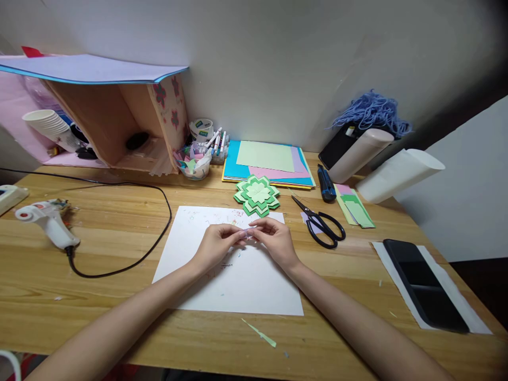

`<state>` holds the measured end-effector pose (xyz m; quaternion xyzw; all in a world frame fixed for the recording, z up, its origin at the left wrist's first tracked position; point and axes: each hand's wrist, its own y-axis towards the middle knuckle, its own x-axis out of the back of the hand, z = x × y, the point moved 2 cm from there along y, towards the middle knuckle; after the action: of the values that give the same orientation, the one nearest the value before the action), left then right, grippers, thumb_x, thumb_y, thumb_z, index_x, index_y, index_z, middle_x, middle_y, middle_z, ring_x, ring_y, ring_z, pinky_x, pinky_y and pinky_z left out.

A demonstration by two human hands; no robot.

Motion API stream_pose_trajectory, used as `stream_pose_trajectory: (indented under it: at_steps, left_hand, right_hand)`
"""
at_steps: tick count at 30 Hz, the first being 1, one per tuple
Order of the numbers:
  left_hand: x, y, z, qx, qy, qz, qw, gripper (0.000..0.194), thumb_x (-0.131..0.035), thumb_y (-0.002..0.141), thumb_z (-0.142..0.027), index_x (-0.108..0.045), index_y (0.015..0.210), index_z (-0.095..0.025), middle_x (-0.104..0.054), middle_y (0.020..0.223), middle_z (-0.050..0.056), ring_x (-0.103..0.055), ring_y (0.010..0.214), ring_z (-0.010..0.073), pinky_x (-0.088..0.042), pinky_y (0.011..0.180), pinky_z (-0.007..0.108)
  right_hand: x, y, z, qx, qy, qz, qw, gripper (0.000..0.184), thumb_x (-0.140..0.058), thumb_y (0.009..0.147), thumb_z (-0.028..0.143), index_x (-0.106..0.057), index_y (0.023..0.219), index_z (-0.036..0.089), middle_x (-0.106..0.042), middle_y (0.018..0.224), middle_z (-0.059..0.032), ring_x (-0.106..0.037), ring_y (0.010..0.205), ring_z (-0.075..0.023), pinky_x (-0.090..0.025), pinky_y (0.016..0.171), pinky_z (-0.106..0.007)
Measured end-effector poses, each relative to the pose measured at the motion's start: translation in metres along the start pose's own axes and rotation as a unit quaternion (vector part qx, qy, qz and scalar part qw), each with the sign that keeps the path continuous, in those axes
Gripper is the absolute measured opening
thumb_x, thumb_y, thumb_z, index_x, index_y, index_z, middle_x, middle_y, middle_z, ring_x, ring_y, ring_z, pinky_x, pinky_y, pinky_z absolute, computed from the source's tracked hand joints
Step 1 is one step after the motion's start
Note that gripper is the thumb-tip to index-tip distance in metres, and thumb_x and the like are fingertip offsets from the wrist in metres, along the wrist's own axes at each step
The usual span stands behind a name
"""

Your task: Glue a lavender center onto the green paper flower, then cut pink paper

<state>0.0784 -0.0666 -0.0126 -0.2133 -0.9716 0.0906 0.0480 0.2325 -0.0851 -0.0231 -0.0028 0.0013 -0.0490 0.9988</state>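
L hand: thumb + fingers drawn together in a pinch on a small lilac piece, mostly hidden by fingertips, so exact shape unclear. R hand: thumb at the same piece, pinching it from the other side, fingers loosely curved. Piece sits btwn the two hands, over the upper-middle part of the white sheet, which has specks + small colored marks on it.

Just beyond the fingertips: layered green paper flower, partly over the sheet's far edge; behind it a stack of colored paper. R of the sheet: black-handled scissors, blades pointing away, lying on a lilac scrap; then a cutter, paper strips and, nearer, a dark phone on white paper. Far R: two pale cylinders + blue yarn. L side of table: white glue gun, black cord looping toward the sheet. Back L: open box, tub of scraps, markers. Thin green sliver near the front edge.

Pose: both forearms reach in from the lower corners, converging; wrists slightly bent, backs of hands up, fingertips meeting in the middle.
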Motion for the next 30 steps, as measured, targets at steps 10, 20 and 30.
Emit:
stream_pose_trajectory:
  at_steps: [10, 20, 30]
  left_hand:
    - [0.0037, -0.0004, 0.0003, -0.032, 0.069, -0.009, 0.997, 0.027, -0.057, 0.077, -0.037, -0.065, 0.079, -0.011, -0.067, 0.069, 0.006, -0.063, 0.064, 0.0156, -0.047, 0.061, 0.023]
    - [0.0038, -0.0003, -0.0040, -0.047, 0.108, -0.021, 0.993, 0.019, -0.055, 0.078, -0.028, -0.066, 0.076, -0.013, -0.066, 0.062, 0.003, -0.062, 0.057, 0.0139, -0.047, 0.056, 0.022]
    - [0.0028, -0.0019, -0.0019, -0.090, 0.112, -0.034, 0.989, 0.019, -0.055, 0.078, -0.029, -0.067, 0.077, -0.014, -0.065, 0.066, 0.003, -0.062, 0.059, 0.0138, -0.048, 0.056, 0.022]
  right_hand:
    - [-0.0017, 0.0022, -0.0072, 0.005, -0.036, 0.034, 0.999, 0.018, -0.071, 0.064, 0.031, -0.063, 0.069, 0.015, -0.064, 0.067, -0.0030, -0.058, 0.063, -0.0146, -0.047, 0.059, -0.025]
    - [-0.0048, -0.0011, -0.0047, 0.002, -0.027, 0.049, 0.998, 0.020, -0.065, 0.070, 0.034, -0.058, 0.069, 0.016, -0.059, 0.063, -0.0010, -0.056, 0.058, -0.0130, -0.046, 0.054, -0.024]
    - [-0.0031, 0.0005, -0.0044, 0.002, -0.037, 0.082, 0.996, 0.025, -0.070, 0.062, 0.031, -0.055, 0.075, 0.016, -0.058, 0.070, -0.0014, -0.057, 0.065, -0.0131, -0.047, 0.055, -0.022]
